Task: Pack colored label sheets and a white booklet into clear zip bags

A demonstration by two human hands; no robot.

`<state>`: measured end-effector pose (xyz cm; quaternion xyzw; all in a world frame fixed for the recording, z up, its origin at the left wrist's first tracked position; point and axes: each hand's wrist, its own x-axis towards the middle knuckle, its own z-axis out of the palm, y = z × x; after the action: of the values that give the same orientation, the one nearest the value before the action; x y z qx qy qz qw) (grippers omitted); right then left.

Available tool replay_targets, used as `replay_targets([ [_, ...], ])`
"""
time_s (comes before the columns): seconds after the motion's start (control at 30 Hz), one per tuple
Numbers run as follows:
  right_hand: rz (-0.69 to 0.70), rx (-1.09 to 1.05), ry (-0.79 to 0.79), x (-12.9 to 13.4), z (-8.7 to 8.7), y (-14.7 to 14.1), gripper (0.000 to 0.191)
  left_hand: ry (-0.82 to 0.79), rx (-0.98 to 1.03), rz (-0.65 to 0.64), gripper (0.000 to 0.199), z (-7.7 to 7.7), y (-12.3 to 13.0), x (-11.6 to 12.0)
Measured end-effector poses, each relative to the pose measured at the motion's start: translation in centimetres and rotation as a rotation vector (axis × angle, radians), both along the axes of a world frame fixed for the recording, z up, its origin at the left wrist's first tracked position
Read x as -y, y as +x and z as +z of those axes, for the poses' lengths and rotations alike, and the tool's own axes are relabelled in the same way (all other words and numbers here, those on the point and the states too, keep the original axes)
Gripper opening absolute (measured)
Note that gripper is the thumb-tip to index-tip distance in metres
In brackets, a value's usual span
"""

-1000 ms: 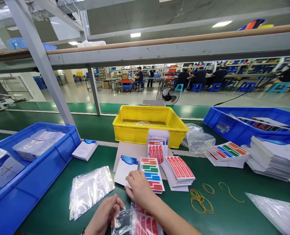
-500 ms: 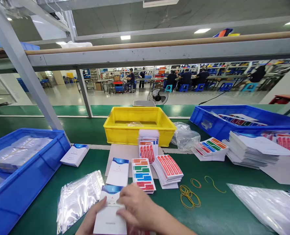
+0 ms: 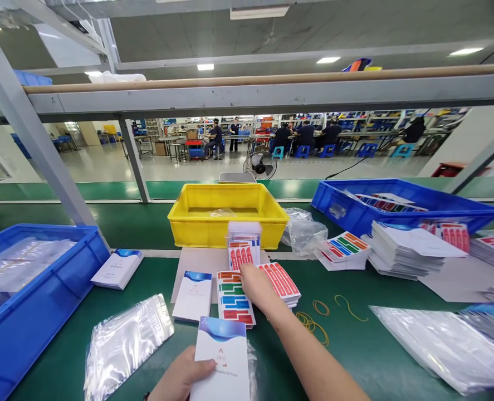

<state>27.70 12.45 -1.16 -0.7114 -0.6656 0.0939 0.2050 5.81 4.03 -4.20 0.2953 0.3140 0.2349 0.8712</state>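
My left hand [image 3: 184,373] is closed on a white booklet [image 3: 224,351] with a blue top band, thumb across its front; a clear plastic bag [image 3: 252,367] shows behind its right edge. My right hand [image 3: 257,284] reaches forward over the right edge of the stack of multicoloured label sheets [image 3: 235,301]. Its curled fingers are at the lower front of a clear holder [image 3: 244,231] of printed cards; the fingertips are mostly hidden, so I cannot tell their grip. Right of that hand lies a pile of red label sheets [image 3: 282,281], and to the left another white booklet stack [image 3: 192,298].
A yellow bin [image 3: 225,231] stands behind the holder. Blue bins [image 3: 54,295] flank the green table at left and far right. Silvery plastic bags [image 3: 125,340], yellow rubber bands [image 3: 313,328], a paper stack [image 3: 409,253] and filled clear bags [image 3: 434,345] lie around. People sit far off.
My right hand has left the booklet and moved forward to the card holder. The booklet in my left hand has shifted right. The whole view has turned slightly right.
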Motion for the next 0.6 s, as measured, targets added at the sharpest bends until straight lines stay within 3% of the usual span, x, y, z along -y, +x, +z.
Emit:
replay_targets([
  [0.23,-0.028,-0.329,0.175,2.4,1.9,4.4,0.036,-0.178,-0.04,0.026,0.046,0.5,1.8,-0.6],
  [0.3,-0.029,-0.528,0.132,3.6,1.5,4.4,0.039,-0.244,-0.013,0.064,0.047,0.2,2.0,-0.6],
  [0.4,0.104,-0.815,-0.058,5.7,0.2,2.1,0.034,-0.318,0.097,0.088,0.057,-0.3,2.3,-0.5],
  [0.5,0.243,-0.77,-0.117,7.5,-1.2,-0.8,0.024,-0.329,0.024,0.147,0.051,-0.4,2.6,-0.4],
  [0.6,0.228,-0.505,0.042,8.0,-2.1,-1.2,0.025,-0.289,-0.211,0.201,0.038,-0.2,2.5,-0.4],
])
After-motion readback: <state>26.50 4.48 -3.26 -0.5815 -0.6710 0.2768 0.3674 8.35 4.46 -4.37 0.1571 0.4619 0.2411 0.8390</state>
